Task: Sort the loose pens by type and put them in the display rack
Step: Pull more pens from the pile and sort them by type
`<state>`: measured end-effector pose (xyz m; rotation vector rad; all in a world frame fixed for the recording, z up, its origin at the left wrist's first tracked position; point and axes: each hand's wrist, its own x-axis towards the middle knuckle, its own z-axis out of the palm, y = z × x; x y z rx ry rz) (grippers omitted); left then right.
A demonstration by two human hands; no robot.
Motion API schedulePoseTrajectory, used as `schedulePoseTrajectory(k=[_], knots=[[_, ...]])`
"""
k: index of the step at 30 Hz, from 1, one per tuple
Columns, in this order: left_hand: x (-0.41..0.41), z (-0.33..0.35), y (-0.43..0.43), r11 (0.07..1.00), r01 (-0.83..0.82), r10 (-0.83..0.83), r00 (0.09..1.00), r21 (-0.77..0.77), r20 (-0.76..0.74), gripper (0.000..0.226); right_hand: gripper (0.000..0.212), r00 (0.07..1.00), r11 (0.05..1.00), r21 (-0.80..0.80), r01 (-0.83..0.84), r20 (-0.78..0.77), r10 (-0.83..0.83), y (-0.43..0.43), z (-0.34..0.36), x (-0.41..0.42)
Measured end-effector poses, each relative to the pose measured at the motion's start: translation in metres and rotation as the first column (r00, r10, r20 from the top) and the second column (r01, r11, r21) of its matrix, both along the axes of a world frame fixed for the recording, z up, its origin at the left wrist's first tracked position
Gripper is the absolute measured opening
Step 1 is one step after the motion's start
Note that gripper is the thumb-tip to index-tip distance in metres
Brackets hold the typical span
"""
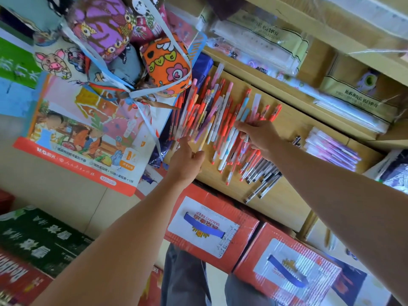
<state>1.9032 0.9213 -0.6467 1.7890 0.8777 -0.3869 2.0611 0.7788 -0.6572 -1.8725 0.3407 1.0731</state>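
Note:
A heap of loose pens (223, 120) lies on a wooden shelf (287, 129): mostly red-orange ones, with some white, pink and light-blue barrels. A small group of clear black-tipped pens (262, 175) lies at the heap's near right. My left hand (187, 161) grips a fanned bunch of red-orange pens (192, 113) at the heap's left edge. My right hand (258, 135) reaches over the heap's right side, its fingers and thumb pinching a few pens there. I cannot make out a display rack.
Packs of pink and purple pens (333, 149) lie on the shelf to the right. Patterned fabric bags (167, 62) and a picture poster (84, 133) hang to the left. Red cartons (209, 226) stand under the shelf. Wrapped stationery packs (260, 40) fill the upper shelves.

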Motion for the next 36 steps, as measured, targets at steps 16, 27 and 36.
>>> schedulePoseTrajectory(k=[16, 27, 36], knots=[[-0.012, 0.041, -0.066, 0.988, -0.031, 0.026, 0.999, -0.152, -0.038, 0.047, 0.020, 0.972, 0.980, 0.118, -0.159, -0.158, 0.177, -0.027, 0.047, -0.040], [-0.028, 0.037, -0.092, 0.969, -0.031, 0.017, 0.998, -0.245, -0.059, 0.030, 0.014, 0.985, 0.996, 0.068, -0.061, -0.155, 0.071, -0.082, 0.041, -0.068], [-0.013, 0.030, -0.125, 0.936, -0.043, 0.035, 0.999, -0.349, -0.029, 0.020, 0.011, 0.857, 0.870, -0.447, -0.209, 0.345, 0.383, -0.176, 0.026, -0.051]])
